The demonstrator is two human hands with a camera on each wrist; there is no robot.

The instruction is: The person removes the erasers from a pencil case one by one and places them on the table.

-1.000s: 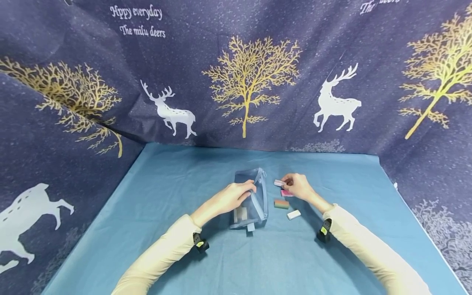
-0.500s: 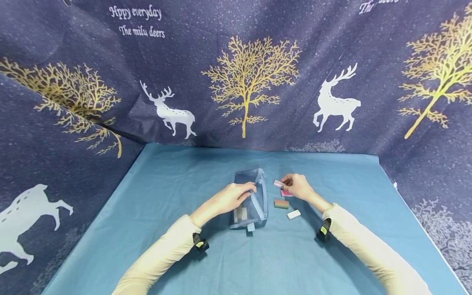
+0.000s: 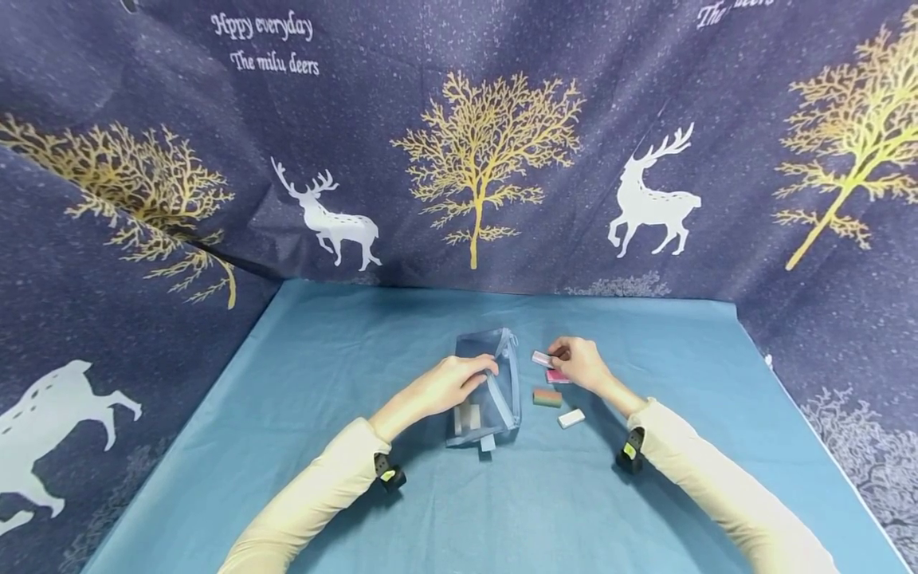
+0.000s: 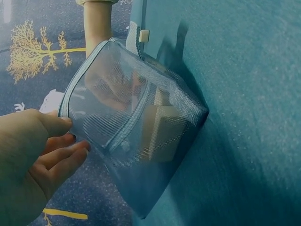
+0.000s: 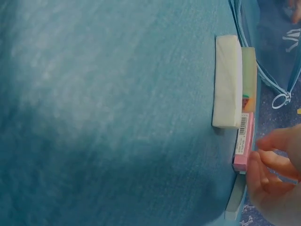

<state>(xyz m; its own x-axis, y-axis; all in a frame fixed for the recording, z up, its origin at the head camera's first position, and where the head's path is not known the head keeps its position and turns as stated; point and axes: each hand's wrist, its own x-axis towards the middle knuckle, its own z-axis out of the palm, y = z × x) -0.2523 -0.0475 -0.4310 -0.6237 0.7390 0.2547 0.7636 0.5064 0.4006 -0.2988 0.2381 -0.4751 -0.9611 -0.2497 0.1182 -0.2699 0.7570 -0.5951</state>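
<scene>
My left hand (image 3: 459, 379) pinches the zipped edge of a blue mesh zip pouch (image 4: 131, 174), holding its mouth apart. Pale blocks (image 4: 164, 132) show through the mesh at the pouch's bottom. On the right, my right hand (image 3: 581, 364) has thumb and fingertips at the right end of a pale, pinkish eraser (image 3: 541, 357), which they pinch. Right beneath these fingers lies a pink eraser (image 5: 243, 146) with a barcode label. Toward me are an orange-and-green eraser (image 3: 547, 398) and a plain white eraser (image 5: 226, 82).
A blue cloth (image 3: 344, 343) covers the table. Dark blue fabric (image 3: 416, 191) printed with deer and trees hangs behind and at both sides. A fabric tab (image 3: 488, 442) sticks out of the pouch's near end, and a ring pull (image 5: 281, 100) hangs from its zip.
</scene>
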